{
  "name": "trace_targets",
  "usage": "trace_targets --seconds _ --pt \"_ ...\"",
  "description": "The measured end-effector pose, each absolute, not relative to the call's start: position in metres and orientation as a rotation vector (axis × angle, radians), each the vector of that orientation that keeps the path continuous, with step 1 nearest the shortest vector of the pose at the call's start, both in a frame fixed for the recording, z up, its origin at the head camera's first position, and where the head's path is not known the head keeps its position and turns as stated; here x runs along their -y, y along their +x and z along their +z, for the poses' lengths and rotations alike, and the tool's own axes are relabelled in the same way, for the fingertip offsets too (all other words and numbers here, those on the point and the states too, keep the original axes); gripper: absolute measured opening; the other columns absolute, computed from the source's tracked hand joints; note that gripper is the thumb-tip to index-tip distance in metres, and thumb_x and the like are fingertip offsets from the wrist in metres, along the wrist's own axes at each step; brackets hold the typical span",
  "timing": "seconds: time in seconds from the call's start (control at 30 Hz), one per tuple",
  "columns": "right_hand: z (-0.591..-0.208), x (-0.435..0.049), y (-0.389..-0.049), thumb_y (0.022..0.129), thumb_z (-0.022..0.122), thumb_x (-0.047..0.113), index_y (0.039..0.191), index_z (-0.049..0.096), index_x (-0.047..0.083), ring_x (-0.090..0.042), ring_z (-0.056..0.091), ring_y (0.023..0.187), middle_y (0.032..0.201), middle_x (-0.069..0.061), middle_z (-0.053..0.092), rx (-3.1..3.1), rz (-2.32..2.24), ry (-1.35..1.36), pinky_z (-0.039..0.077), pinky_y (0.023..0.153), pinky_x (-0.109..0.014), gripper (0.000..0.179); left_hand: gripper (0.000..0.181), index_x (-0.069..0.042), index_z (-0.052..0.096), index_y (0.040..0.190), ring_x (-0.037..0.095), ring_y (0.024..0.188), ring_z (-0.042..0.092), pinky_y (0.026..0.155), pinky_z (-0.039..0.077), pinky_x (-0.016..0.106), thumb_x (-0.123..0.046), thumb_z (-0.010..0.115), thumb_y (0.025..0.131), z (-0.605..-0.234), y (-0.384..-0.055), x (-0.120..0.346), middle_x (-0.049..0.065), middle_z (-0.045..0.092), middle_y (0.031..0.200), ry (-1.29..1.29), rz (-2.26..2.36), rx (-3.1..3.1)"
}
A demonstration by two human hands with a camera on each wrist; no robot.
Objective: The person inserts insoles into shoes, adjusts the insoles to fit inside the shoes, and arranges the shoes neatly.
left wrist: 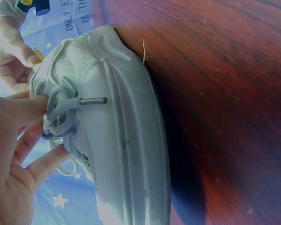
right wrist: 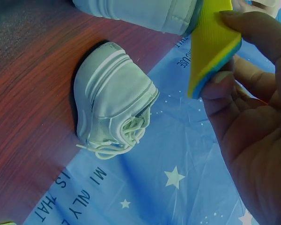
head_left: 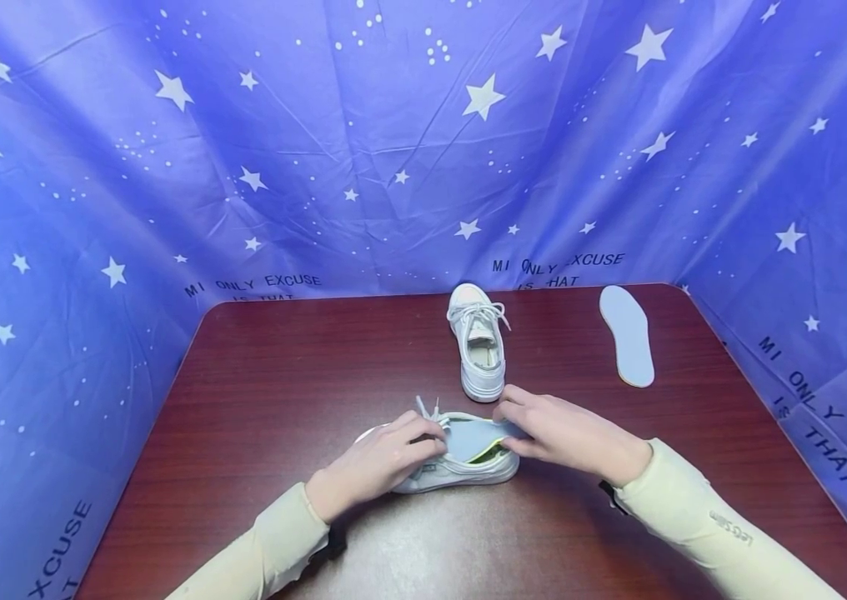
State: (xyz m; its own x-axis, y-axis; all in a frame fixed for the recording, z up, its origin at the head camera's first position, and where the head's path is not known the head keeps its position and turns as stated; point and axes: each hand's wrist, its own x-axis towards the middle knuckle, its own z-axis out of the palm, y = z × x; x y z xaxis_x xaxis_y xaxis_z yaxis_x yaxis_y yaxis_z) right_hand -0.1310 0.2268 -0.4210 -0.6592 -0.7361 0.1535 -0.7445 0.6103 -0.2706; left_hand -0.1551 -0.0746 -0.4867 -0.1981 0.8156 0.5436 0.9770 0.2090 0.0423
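Observation:
A white lace-up sneaker (head_left: pixel 468 477) lies sideways on the table, toe to the left. Partly inside its opening is a pale insole (head_left: pixel 468 439) with a yellow underside, its heel end raised above the sneaker's heel. My right hand (head_left: pixel 569 435) pinches that raised end, thumb and fingers on its edges in the right wrist view. At the sneaker's throat, my left hand (head_left: pixel 382 458) grips the tongue area beside the tied laces (left wrist: pixel 61 110). The insole's front part is hidden inside the sneaker.
Another white sneaker (head_left: pixel 482 387) stands just behind, toe toward the back curtain (head_left: pixel 393 125). A second pale insole (head_left: pixel 629 337) lies flat at the back right of the reddish-brown table (head_left: pixel 281 358). Star-printed blue cloth surrounds the back and sides.

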Motion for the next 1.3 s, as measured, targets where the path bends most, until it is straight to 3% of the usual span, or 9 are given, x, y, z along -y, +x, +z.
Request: trace_targets --seconds 1.3 --pt "-0.43 -0.211 -0.129 0.088 0.081 0.015 0.102 0.067 0.007 -0.004 0.055 0.072 0.098 0.002 0.054 2.744 0.449 1.29 0.051 0.065 -0.022 0.021 0.023 -0.014 0.072 0.111 0.016 0.108 0.063 0.094 0.055 0.025 -0.007 0.076 0.09 -0.487 -0.155 0.074 0.0 0.066 0.119 -1.651 -0.54 2.082"
